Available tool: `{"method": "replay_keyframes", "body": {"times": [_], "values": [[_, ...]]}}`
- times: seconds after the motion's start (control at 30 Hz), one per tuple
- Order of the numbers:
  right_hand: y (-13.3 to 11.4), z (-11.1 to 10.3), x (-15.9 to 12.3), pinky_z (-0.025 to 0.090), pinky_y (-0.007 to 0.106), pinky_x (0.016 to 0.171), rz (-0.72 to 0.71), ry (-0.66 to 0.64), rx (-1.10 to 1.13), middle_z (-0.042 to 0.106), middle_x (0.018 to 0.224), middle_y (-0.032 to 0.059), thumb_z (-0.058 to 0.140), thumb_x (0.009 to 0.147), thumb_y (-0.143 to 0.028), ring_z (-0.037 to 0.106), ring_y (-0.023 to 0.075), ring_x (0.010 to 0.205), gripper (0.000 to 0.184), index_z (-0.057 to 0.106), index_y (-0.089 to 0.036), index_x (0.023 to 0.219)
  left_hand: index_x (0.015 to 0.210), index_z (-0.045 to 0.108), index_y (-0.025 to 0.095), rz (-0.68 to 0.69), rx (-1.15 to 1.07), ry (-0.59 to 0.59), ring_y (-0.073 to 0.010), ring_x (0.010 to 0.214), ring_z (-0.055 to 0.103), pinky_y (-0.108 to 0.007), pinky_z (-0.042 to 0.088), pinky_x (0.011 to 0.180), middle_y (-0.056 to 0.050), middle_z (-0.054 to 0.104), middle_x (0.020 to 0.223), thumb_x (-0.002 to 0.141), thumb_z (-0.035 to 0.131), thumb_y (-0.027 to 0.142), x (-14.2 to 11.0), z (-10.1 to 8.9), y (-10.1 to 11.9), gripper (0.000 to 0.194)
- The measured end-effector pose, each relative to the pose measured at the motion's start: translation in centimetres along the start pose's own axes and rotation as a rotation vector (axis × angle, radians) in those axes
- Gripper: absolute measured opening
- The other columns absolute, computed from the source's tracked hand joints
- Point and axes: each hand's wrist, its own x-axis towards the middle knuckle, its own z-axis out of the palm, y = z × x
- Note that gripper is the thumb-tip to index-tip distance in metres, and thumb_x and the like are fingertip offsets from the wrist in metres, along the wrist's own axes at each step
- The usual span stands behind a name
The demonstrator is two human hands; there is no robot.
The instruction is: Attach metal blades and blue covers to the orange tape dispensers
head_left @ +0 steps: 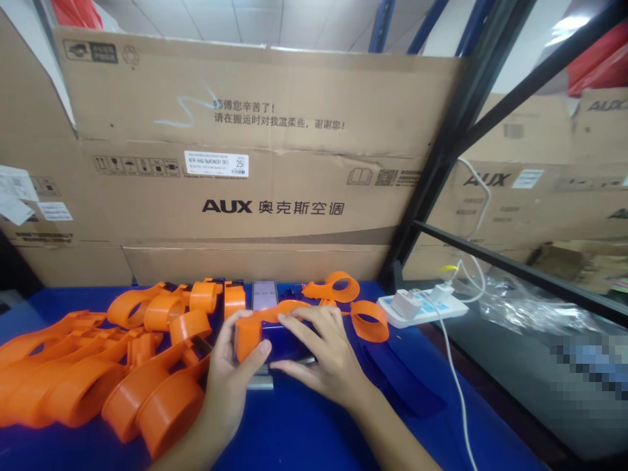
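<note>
We are gripping an orange piece point(249, 339) in the left hand point(228, 356); the right hand point(328, 347) is clasping a dark blue piece point(284, 341) touching it, mid-surface point(279, 435); orange rings point(171, 412) are lying leftward, their completeness unclear to us.

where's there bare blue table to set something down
Bare table shows between the left forearm and right forearm; a smaller patch lies between the right forearm and white cable. Orange parts crowd the left and back.
</note>
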Motion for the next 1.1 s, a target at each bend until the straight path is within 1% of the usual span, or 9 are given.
{"method": "replay_keyframes", "body": {"times": [0.43, 0.53, 0.6, 0.7, 0.77, 0.87, 0.93, 1.03, 1.1], "values": [[-0.4, -0.1, 0.1, 0.048, 0.05, 0.089, 0.066, -0.01, 0.037, 0.071, 0.12, 0.0144, 0.081, 0.082, -0.052, 0.066, 0.0329, 0.106, 0.07, 0.055, -0.024, 0.141, 0.13, 0.059, 0.027, -0.043, -0.028, 0.009, -0.0261, 0.106, 0.07, -0.036, 0.057, 0.091, -0.006, 0.073, 0.116, 0.071, 0.087, 0.033, -0.2, 0.3, 0.4, 0.066], [-0.3, -0.3, 0.1, 0.049, 0.052, 0.095, 0.172, 0.04, 0.13, 0.071, 0.118, 0.0137, 0.081, 0.08, -0.052, 0.067, 0.033, 0.105, 0.069, 0.059, -0.022, 0.138, 0.137, 0.055, 0.027, -0.092, -0.064, -0.089, -0.0221, 0.084, 0.072, -0.033, 0.059, 0.074, -0.007, 0.073, 0.11, 0.073, 0.086, 0.036, -0.6, 0.4, 0.5, 0.072], [-0.1, -0.5, 0.2, 0.05, 0.051, 0.096, 0.283, 0.054, 0.234, 0.071, 0.118, 0.0127, 0.076, 0.086, -0.05, 0.068, 0.0322, 0.105, 0.058, 0.062, -0.022, 0.135, 0.14, 0.053, 0.026, -0.083, -0.086, -0.164, -0.0206, 0.077, 0.07, -0.032, 0.057, 0.066, -0.008, 0.072, 0.109, 0.073, 0.086, 0.038, -0.7, 0.4, 0.6, 0.076], [0.1, -0.8, 0.6, 0.055, 0.046, 0.093, 0.47, 0.001, 0.456, 0.074, 0.114, 0.0104, 0.062, 0.095, -0.049, 0.07, 0.0295, 0.104, 0.04, 0.068, -0.023, 0.126, 0.133, 0.058, 0.024, -0.057, -0.096, -0.242, -0.018, 0.071, 0.068, -0.029, 0.053, 0.058, -0.008, 0.07, 0.105, 0.079, 0.081, 0.042, -0.6, 0.4, 0.7, 0.061], [0.2, -0.8, 0.9, 0.058, 0.041, 0.086, 0.58, -0.1, 0.643, 0.076, 0.102, 0.0075, 0.054, 0.1, -0.052, 0.071, 0.0268, 0.097, 0.038, 0.072, -0.022, 0.113, 0.127, 0.06, 0.023, -0.085, -0.089, -0.266, -0.0145, 0.062, 0.064, -0.026, 0.051, 0.052, -0.006, 0.07, 0.096, 0.083, 0.077, 0.043, -0.5, 0.4, 0.7, 0.051], [0.3, -0.8, 1.1, 0.059, 0.035, 0.069, 0.683, -0.329, 0.895, 0.073, 0.08, 0.003, 0.043, 0.103, -0.059, 0.07, 0.0214, 0.075, 0.051, 0.07, -0.019, 0.086, 0.122, 0.06, 0.021, -0.182, -0.106, -0.248, -0.0121, 0.051, 0.06, -0.024, 0.049, 0.046, -0.001, 0.068, 0.08, 0.083, 0.078, 0.044, -0.7, 0.3, 0.3, 0.048], [0.3, -0.6, 1.1, 0.057, 0.032, 0.062, 0.719, -0.412, 0.946, 0.067, 0.067, 0.0008, 0.042, 0.102, -0.061, 0.066, 0.0186, 0.064, 0.057, 0.065, -0.02, 0.071, 0.113, 0.063, 0.019, -0.226, -0.118, -0.227, -0.0127, 0.051, 0.061, -0.023, 0.05, 0.046, 0.0, 0.066, 0.072, 0.082, 0.079, 0.045, -0.9, 0.3, 0.0, 0.044], [0.3, -0.4, 1.0, 0.056, 0.032, 0.06, 0.744, -0.368, 0.882, 0.062, 0.06, -0.0012, 0.045, 0.101, -0.062, 0.062, 0.0174, 0.06, 0.057, 0.063, -0.021, 0.066, 0.104, 0.066, 0.017, -0.245, -0.085, -0.167, -0.0139, 0.052, 0.062, -0.024, 0.053, 0.05, 0.002, 0.065, 0.064, 0.08, 0.081, 0.047, -1.0, 0.3, -0.3, 0.042], [0.4, -0.7, 1.1, 0.06, 0.037, 0.072, 0.709, -0.304, 0.865, 0.07, 0.075, 0.0017, 0.046, 0.101, -0.06, 0.069, 0.0208, 0.075, 0.05, 0.072, -0.021, 0.082, 0.103, 0.066, 0.017, -0.256, -0.059, -0.09, -0.014, 0.051, 0.063, -0.025, 0.054, 0.051, 0.003, 0.064, 0.062, 0.081, 0.079, 0.051, -0.7, 0.5, -0.4, 0.043]]}}
